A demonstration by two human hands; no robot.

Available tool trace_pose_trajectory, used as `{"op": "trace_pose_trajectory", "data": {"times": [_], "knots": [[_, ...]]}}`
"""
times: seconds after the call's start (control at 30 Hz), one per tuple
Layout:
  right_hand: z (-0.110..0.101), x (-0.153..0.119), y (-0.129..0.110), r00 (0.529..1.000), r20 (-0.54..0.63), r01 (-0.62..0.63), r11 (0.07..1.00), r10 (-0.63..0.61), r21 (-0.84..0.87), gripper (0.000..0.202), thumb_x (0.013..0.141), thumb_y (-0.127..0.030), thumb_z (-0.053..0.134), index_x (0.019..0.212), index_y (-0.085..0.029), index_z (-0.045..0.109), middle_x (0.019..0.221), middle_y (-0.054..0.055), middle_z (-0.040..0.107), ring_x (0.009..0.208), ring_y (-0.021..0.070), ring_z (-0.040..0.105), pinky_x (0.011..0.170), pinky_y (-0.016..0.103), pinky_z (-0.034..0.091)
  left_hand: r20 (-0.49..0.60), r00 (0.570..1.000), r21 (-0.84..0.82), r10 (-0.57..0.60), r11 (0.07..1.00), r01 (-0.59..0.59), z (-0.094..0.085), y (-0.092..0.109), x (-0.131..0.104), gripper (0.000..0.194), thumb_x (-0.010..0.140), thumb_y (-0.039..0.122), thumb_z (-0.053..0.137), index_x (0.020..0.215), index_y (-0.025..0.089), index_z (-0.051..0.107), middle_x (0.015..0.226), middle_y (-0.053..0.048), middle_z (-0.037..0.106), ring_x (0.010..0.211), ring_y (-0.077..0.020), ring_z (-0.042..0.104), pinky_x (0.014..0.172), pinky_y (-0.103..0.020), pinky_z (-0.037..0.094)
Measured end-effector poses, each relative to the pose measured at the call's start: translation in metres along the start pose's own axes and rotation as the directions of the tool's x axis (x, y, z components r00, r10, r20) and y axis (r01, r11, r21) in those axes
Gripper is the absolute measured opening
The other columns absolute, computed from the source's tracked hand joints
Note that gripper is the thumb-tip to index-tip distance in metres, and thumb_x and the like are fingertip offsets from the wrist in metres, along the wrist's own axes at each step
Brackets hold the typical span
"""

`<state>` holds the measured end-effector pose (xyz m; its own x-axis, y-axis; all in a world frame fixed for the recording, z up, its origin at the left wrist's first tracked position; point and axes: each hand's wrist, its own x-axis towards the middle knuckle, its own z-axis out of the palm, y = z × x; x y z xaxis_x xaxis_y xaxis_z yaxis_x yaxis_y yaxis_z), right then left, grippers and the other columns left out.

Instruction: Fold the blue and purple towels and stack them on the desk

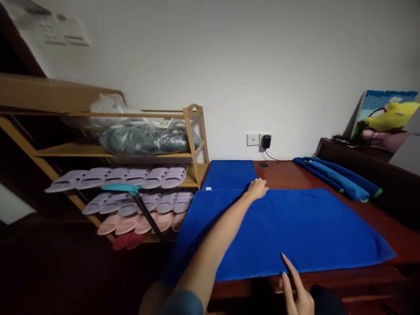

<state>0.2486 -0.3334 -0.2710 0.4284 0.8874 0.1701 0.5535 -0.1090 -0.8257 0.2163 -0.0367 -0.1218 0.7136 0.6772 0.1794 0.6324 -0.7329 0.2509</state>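
A wide blue cloth [295,227] lies spread over the reddish-brown table, its front edge near the table's front. Behind it, a smaller blue cloth piece [231,173] with a white tag lies against the wall side. My left hand [258,188] reaches across to the far edge of the wide cloth, its fingers curled together on that edge; the fingertips are partly hidden. At the front edge, my right hand [297,286] has its index finger and thumb apart, the index over the cloth and the thumb beside its edge.
Rolled blue cloths [341,177] lie at the table's back right. A wooden rack [197,144] with slippers and plastic-wrapped items stands left, a teal-headed tool [121,188] before it. A black plug [266,141] sits in the wall socket. A yellow plush toy [392,117] is at right.
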Motion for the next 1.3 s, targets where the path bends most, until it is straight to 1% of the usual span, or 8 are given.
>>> {"op": "trace_pose_trajectory", "data": {"times": [0.17,0.3,0.4,0.53,0.73,0.9,1.07,1.3], "knots": [[0.004,-0.004,-0.012,0.954,-0.3,0.033,0.994,-0.002,0.1,0.048,0.087,-0.05,0.049,0.129,-0.027,0.057,0.077,0.0,0.071,0.045,0.0125,0.06,0.043,0.02,0.049,0.032,0.999,0.008,-0.038,0.999,0.038,0.042,-0.003,0.019,0.02,0.09,0.024,0.056,0.107,0.014,0.061,0.116,-0.013,0.058,0.116,-0.0272,0.048,0.097,-0.046,0.036],[-0.001,0.003,-0.027,0.857,-0.51,0.167,0.977,-0.076,0.134,0.028,0.084,-0.04,0.058,0.096,-0.021,0.075,0.094,0.004,0.072,0.082,0.0197,0.069,0.071,0.022,0.054,0.084,0.993,-0.087,-0.086,0.992,0.093,0.042,-0.014,0.033,0.024,0.087,0.033,0.061,0.103,0.014,0.062,0.114,-0.008,0.059,0.107,-0.0242,0.054,0.093,-0.047,0.041],[-0.007,0.007,-0.036,0.814,-0.567,0.237,0.964,-0.127,0.124,0.018,0.082,-0.033,0.063,0.086,-0.021,0.076,0.085,0.004,0.072,0.074,0.0182,0.068,0.071,0.023,0.053,0.095,0.991,-0.234,-0.095,0.965,0.115,0.032,-0.024,0.04,0.016,0.079,0.031,0.068,0.075,0.016,0.065,0.09,-0.005,0.065,0.095,-0.0233,0.059,0.085,-0.037,0.043],[-0.02,0.006,-0.043,0.743,-0.643,0.288,0.956,-0.183,0.061,0.01,0.077,-0.028,0.069,0.081,-0.021,0.075,0.08,0.002,0.072,0.068,0.0175,0.067,0.068,0.024,0.052,0.062,0.996,-0.498,-0.069,0.862,0.09,0.007,-0.032,0.04,0.031,0.074,0.042,0.069,0.058,0.017,0.061,0.064,0.001,0.061,0.069,-0.0169,0.059,0.066,-0.027,0.041],[-0.07,0.009,-0.04,0.767,-0.634,0.152,0.988,-0.098,0.031,0.03,0.076,-0.041,0.068,0.097,-0.02,0.073,0.094,0.003,0.072,0.079,0.0198,0.068,0.08,0.025,0.053,-0.007,0.996,-0.814,-0.085,0.58,0.043,-0.04,-0.026,0.025,0.043,0.067,0.058,0.068,0.064,0.015,0.062,0.059,0.001,0.059,0.058,-0.0145,0.055,0.058,-0.026,0.04],[-0.139,0.032,-0.056,0.785,-0.619,0.097,0.99,-0.012,0.103,0.043,0.068,-0.048,0.072,0.105,-0.026,0.071,0.102,0.0,0.07,0.09,0.0244,0.067,0.09,0.03,0.053,-0.005,1.0,-0.935,0.027,0.355,-0.014,-0.091,-0.018,0.0,0.032,0.068,0.041,0.076,0.076,0.013,0.063,0.07,-0.004,0.066,0.064,-0.0148,0.061,0.067,-0.03,0.047],[-0.2,0.072,-0.088,0.697,-0.717,0.172,0.974,-0.012,0.151,0.045,0.065,-0.046,0.076,0.104,-0.025,0.071,0.092,0.003,0.071,0.085,0.0247,0.067,0.089,0.035,0.053,-0.194,0.98,-0.971,0.05,0.13,-0.199,-0.138,-0.008,-0.032,0.033,0.064,0.022,0.079,0.09,0.013,0.06,0.079,-0.002,0.068,0.071,-0.0121,0.064,0.077,-0.028,0.047],[-0.242,0.118,-0.128,0.643,-0.708,0.422,0.907,-0.291,0.01,0.042,0.069,-0.039,0.076,0.105,-0.019,0.07,0.098,0.01,0.07,0.083,0.0222,0.067,0.084,0.04,0.054,-0.455,0.89,-0.824,0.007,0.376,-0.424,-0.189,0.004,-0.074,0.039,0.069,0.031,0.077,0.1,0.012,0.066,0.074,-0.003,0.069,0.069,-0.0137,0.063,0.071,-0.027,0.047]]}}
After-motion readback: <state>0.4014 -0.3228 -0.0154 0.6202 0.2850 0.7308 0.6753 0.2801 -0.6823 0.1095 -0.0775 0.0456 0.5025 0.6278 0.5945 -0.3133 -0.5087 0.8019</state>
